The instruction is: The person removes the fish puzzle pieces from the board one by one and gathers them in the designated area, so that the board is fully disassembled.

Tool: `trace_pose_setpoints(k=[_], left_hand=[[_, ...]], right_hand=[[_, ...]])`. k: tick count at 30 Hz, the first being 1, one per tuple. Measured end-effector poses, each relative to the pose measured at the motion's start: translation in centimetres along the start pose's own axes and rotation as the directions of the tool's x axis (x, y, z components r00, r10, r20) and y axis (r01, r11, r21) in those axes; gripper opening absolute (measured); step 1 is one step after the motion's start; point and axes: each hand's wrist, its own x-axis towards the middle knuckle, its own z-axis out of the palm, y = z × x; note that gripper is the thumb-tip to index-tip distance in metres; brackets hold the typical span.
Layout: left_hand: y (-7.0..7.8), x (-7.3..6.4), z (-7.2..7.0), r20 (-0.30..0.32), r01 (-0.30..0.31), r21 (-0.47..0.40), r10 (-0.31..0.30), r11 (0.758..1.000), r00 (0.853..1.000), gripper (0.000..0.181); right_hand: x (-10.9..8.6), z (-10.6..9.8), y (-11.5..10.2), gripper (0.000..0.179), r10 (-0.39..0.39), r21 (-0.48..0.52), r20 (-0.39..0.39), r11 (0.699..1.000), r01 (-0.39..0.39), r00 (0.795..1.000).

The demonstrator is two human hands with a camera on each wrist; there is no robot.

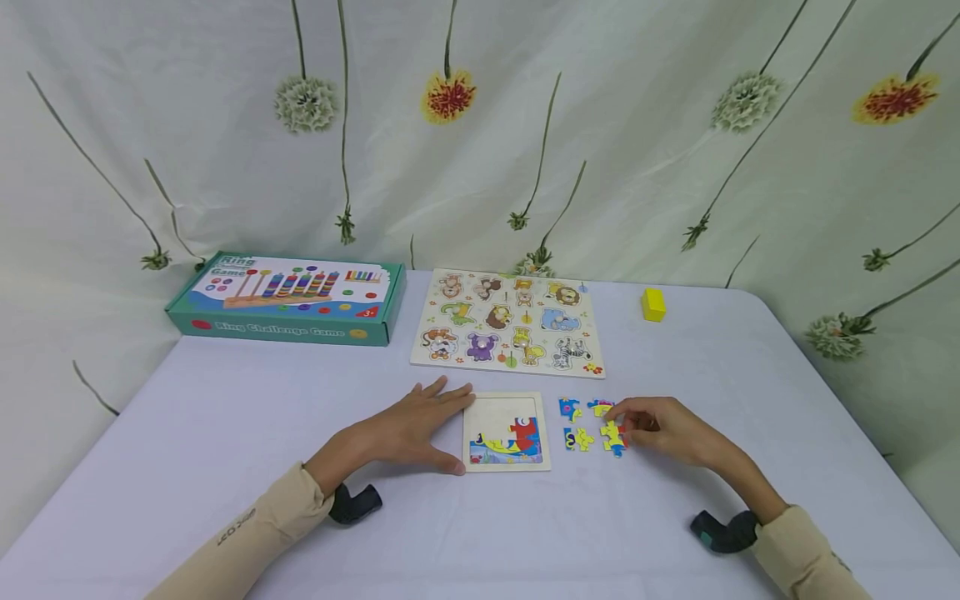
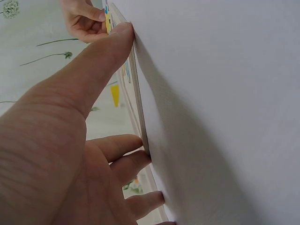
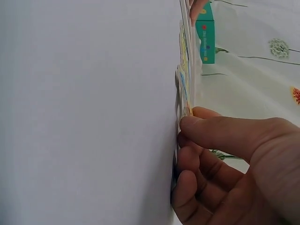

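Left hand: (image 1: 420, 425) spread wide, gripping nothing, just braced along the left edge of the puzzle tray (image 1: 493, 412), probably so it doesn't skate around
Right hand: (image 1: 671, 431) thumb and index pinching a jigsaw piece (image 1: 613, 435) by its edge, I'd guess because something that thin is awkward to lift flat
Tray: middle of the table, pale, looks like wood, shallow square with a raised rim; fitted pieces (image 1: 521, 446) sit along the bottom and right
Loose pieces: (image 1: 570, 410) right beside it, presumably for easy reach; glossy-looking, knobbly tabs
Behind: animal puzzle board (image 1: 504, 337), flat rectangle
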Motion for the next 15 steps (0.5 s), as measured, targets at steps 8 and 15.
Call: trace_pose_setpoints(k=[8,15], left_hand=[[0.10,-0.03,-0.06,-0.005,-0.004,0.004,0.004,1.000,1.000,0.096],[0.19,-0.08,-0.12,-0.007,-0.001,0.007,0.001,1.000,1.000,0.096]], right_hand=[[0.11,0.12,0.14,0.029,0.007,-0.011,-0.014,1.000,-0.008,1.000],[0.19,0.18,0.29,0.028,0.018,-0.009,-0.019,1.000,-0.018,1.000]])
